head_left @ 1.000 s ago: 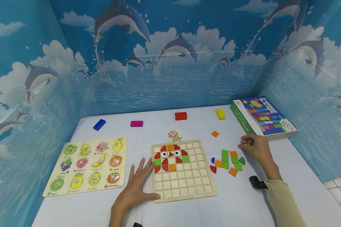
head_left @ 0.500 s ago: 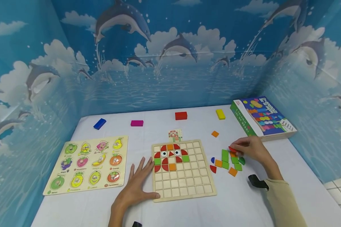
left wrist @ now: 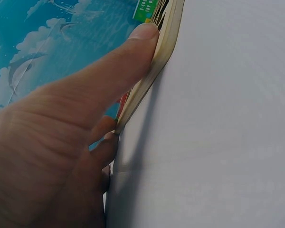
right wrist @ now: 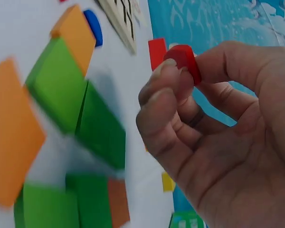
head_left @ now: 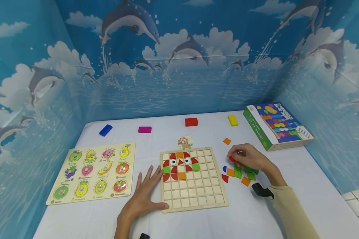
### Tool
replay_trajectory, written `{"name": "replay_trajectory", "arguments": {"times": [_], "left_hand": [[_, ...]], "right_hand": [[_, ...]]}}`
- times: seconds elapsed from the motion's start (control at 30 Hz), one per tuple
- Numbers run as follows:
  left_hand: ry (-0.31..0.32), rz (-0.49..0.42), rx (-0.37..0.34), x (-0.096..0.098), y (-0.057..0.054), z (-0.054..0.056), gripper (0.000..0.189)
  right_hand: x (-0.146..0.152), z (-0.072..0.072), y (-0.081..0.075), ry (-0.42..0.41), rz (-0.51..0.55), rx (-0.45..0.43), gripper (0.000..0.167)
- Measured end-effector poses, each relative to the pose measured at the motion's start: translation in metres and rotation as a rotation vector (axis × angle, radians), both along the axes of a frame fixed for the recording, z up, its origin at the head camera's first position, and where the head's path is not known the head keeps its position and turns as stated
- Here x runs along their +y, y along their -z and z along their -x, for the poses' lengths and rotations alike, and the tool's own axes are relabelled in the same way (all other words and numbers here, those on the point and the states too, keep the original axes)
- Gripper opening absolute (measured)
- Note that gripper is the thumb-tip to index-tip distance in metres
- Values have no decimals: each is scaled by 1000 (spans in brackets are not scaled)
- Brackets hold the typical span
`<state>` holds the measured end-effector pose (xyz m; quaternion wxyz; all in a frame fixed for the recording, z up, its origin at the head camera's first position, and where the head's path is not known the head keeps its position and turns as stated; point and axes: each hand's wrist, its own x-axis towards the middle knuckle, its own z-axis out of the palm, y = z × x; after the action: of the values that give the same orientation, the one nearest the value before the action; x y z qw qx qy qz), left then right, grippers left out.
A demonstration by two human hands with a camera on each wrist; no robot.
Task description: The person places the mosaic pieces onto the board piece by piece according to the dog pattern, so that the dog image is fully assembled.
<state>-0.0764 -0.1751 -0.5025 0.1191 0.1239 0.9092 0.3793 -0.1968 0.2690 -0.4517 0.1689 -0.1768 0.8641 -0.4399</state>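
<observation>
A wooden grid board point(head_left: 196, 192) lies in the middle, with red, orange and green tiles and two eye tiles forming a face in its upper left. My left hand point(head_left: 143, 194) lies spread at the board's left side. In the left wrist view its thumb point(left wrist: 145, 35) rests on the board's edge. Between thumb and fingertips, my right hand point(head_left: 254, 159) pinches a small red tile point(right wrist: 184, 56) above the loose pieces. Those include a green tile point(head_left: 237, 174), an orange tile point(head_left: 245, 181), a red quarter-round tile point(head_left: 225, 178) and a blue half-round tile point(head_left: 224, 169); the hand covers some others.
Behind the board lies a small pattern card point(head_left: 185, 142). A fruit puzzle board point(head_left: 89, 172) is at the left, a game box point(head_left: 278, 126) at the back right. Blue, magenta, red point(head_left: 191, 122) and yellow blocks line the back. One orange tile point(head_left: 227, 141) lies apart.
My right hand has moved left with the red tile, from near the box to above the loose pieces. The left hand has stayed at the board.
</observation>
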Motion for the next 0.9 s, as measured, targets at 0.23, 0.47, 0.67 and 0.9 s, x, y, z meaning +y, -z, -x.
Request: {"name": "replay_trajectory", "arguments": {"times": [0.23,0.47,0.67,0.9], "left_hand": [[0,4,-13,1,-1,0,126],[2,0,-11,0,-1,0,127],[6,-2,-5,-1,0,0,127],[2,-13,-10,-1,0,0,127]], "right_hand": [[-19,5,-1,-131,39,-38,19],[-41,9,2,-237,93,-34,13],[-65,9,6,-311,123,-14,8],[-91,5,4,-379,167,-94,11]]}}
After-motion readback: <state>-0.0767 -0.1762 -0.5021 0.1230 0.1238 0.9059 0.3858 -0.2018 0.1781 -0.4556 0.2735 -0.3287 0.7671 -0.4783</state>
